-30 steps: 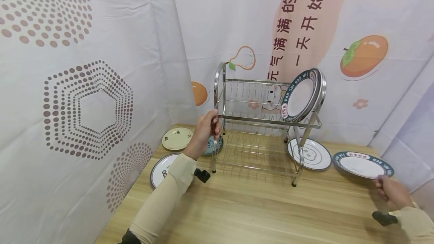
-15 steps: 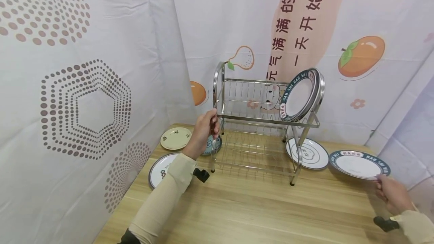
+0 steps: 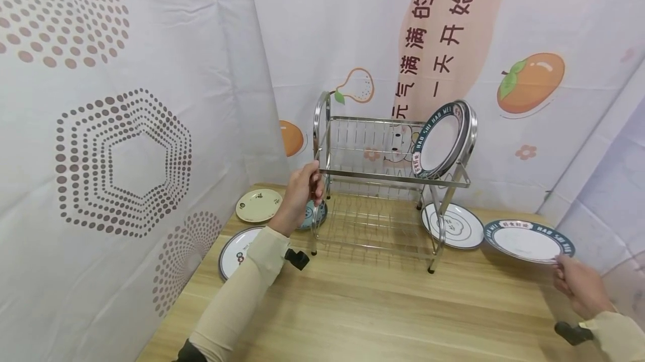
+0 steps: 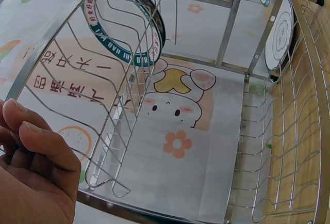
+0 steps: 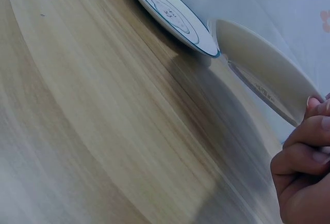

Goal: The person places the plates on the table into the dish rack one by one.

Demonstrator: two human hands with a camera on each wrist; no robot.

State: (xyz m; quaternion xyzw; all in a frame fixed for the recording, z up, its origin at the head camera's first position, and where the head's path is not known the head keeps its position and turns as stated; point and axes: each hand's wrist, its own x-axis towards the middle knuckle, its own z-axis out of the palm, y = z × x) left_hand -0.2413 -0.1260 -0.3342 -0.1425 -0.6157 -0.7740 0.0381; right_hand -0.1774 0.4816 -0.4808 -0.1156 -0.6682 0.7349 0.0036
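Observation:
A two-tier metal dish rack (image 3: 393, 177) stands on the wooden table. My left hand (image 3: 302, 188) grips its left front frame at upper-shelf height, fingers curled. On the right, my right hand (image 3: 579, 283) pinches the near edge of a white plate with a lettered dark green rim (image 3: 526, 240). The plate tilts above the table, its pale underside (image 5: 268, 74) showing in the right wrist view. Green-rimmed plates (image 3: 440, 141) stand on edge at the right end of the upper shelf, overlapping. The lower shelf (image 4: 289, 146) appears in the left wrist view.
A white plate with a thin dark rim (image 3: 456, 227) lies by the rack's right legs. To the left lie a cream plate (image 3: 258, 205), a blue plate (image 3: 313, 215) partly behind my left hand, and a white plate (image 3: 234, 250) partly under the forearm. Printed curtains (image 3: 201, 43) hang behind.
The head view shifts slightly, so everything sits a little further left. Both hands keep their holds, and the raised plate stays at nearly the same place beside the white plate.

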